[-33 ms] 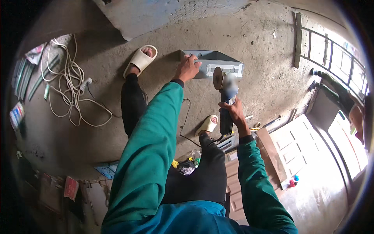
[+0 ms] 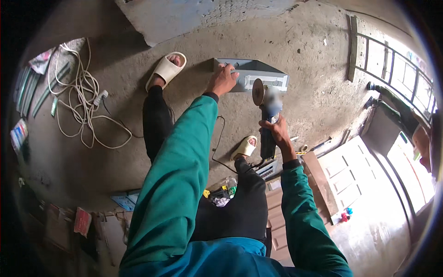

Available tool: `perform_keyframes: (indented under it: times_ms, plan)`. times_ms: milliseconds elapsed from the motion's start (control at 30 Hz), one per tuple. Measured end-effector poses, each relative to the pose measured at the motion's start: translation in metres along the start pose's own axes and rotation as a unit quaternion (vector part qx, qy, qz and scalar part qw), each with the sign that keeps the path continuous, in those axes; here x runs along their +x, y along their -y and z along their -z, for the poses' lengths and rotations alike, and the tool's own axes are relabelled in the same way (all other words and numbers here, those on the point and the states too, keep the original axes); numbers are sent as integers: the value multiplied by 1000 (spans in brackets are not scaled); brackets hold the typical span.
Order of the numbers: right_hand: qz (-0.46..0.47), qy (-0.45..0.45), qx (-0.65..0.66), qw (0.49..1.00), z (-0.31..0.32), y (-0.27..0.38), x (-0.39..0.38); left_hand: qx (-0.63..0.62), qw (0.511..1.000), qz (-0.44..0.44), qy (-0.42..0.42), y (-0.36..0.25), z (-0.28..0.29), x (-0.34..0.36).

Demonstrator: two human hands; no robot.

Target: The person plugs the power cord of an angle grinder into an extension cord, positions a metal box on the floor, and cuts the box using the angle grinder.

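A grey metal box [image 2: 246, 82], open at the top, sits on the concrete floor in front of me. My left hand [image 2: 223, 81] grips its near wall towards the left end, fingers bent over the rim. Pale strips, like tape, outline a patch on the box's near side. In my right hand [image 2: 278, 134] is a dark angle grinder [image 2: 267, 145], its fingers wrapped round the body. The thin round disc [image 2: 258, 92] stands upright beside the near side of the box; whether they touch I cannot tell. A dark cord runs from the grinder's rear end.
A coiled white cable [image 2: 85, 108] lies on the left. My sandalled feet stand either side, the left sandal [image 2: 166, 71] near the box. A metal ladder-like frame [image 2: 353, 48] is at the far right, with another person's legs [image 2: 392, 104] below it. Panels [image 2: 341, 173] lie at right.
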State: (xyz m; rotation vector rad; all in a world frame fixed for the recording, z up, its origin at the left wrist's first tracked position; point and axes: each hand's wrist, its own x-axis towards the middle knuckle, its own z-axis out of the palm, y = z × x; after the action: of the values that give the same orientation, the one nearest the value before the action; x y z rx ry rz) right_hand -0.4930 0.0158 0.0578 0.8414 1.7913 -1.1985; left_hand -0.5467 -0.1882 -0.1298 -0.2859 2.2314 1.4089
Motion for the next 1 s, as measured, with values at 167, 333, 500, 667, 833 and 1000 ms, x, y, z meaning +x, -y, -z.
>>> perform_keyframes:
  times_ms: [167,333,500,667,833,1000]
  plan:
    - [21,2,-2,1000,0,-9,2,-7,999,-30,10,-3,-8,0]
    - [30,18,-22,999,-4,-1,2,3,1000,-9,13,-2,-8,-3]
    - [2,11,-24,1000,-3,6,3,53,998,4,25,-1,-9,1]
    - [16,-1,-23,1000,-5,5,4,38,999,-12,14,4,-13,1]
    - [28,38,-25,999,0,-2,12,53,998,-7,17,5,-9,0]
    - [87,6,-61,994,5,-13,20,1,997,55,45,-19,5,-9]
